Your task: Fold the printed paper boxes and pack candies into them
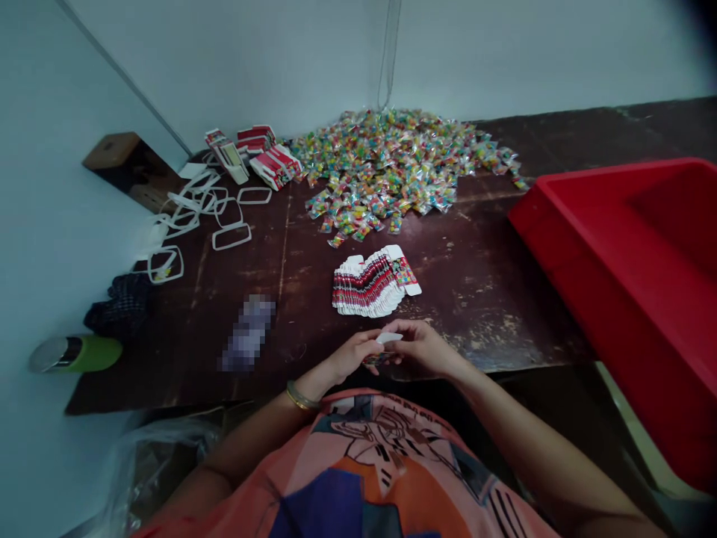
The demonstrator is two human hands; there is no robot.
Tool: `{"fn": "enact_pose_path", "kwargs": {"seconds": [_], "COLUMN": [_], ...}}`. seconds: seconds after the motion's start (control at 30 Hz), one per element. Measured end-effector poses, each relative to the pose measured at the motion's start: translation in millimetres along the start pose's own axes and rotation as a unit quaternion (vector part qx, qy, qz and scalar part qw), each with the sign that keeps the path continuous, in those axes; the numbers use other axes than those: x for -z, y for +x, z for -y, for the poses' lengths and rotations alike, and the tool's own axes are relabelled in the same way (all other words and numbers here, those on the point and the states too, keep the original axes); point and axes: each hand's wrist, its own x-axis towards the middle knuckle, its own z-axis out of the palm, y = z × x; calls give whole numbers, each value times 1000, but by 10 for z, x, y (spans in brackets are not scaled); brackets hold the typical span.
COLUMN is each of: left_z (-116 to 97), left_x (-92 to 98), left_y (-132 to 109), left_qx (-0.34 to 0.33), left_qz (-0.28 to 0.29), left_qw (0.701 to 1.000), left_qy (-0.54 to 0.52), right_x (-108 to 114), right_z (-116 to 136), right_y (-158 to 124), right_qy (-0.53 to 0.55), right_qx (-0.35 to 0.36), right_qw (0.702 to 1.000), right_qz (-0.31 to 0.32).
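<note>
Close to my body at the table's front edge, my left hand (pixel 355 356) and my right hand (pixel 420 346) meet around a small printed cardboard box (pixel 390 338). Its white flap sticks up between my fingers, while most of the box is hidden by them. Just beyond my hands lies a fanned row of flat printed boxes (pixel 367 288) with white edges and red sides. Farther back spreads a large heap of small clear packets of colourful candy (pixel 392 164).
A big red plastic tub (pixel 565 246) stands at the right. White bands (pixel 232 236) and bundled red-and-white cartons (pixel 276 166) lie at back left, near a wooden box (pixel 131 168). A green bottle (pixel 95 353), dark cloth (pixel 119 306) and blurred-out object (pixel 247 335) are on the left.
</note>
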Motion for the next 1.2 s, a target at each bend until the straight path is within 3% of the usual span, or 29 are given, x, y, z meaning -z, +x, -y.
{"fn": "enact_pose_path", "kwargs": {"seconds": [0.1, 0.17, 0.27, 0.4, 0.57, 0.67, 0.77, 1.03, 1.1, 1.2], "left_z": [-42, -58, -55, 9, 139, 176, 172, 136, 130, 110], "left_x": [2, 1, 7, 37, 18, -30, -52, -81, -102, -110], "left_y": [57, 93, 116, 88, 70, 82, 87, 95, 91, 74], "left_qx": [2, -12, -47, -61, -8, -7, -19, 12, 15, 22], "left_qz": [-37, -40, -1, 41, 16, 17, 33, 11, -12, -45], "left_qw": [999, 998, 996, 997, 996, 996, 999, 1000, 1000, 997], "left_qy": [-10, -42, -75, -29, -85, -84, -22, -13, -22, -53], "right_x": [42, 63, 109, 146, 75, 106, 207, 235, 188, 143], "right_z": [164, 245, 274, 177, -19, -110, -125, -69, -43, 26], "right_y": [-14, -25, -3, 41, -62, -124, -125, -6, 14, 28], "right_qy": [-184, -230, -181, -87, -152, -100, -33, -12, -24, -90], "right_qx": [138, 187, 156, 82, 147, 90, 18, -24, -17, 46], "right_qw": [973, 955, 971, 992, 974, 985, 995, 999, 999, 994], "right_qz": [21, 26, -18, -45, -83, -107, -90, -37, -37, -28]}}
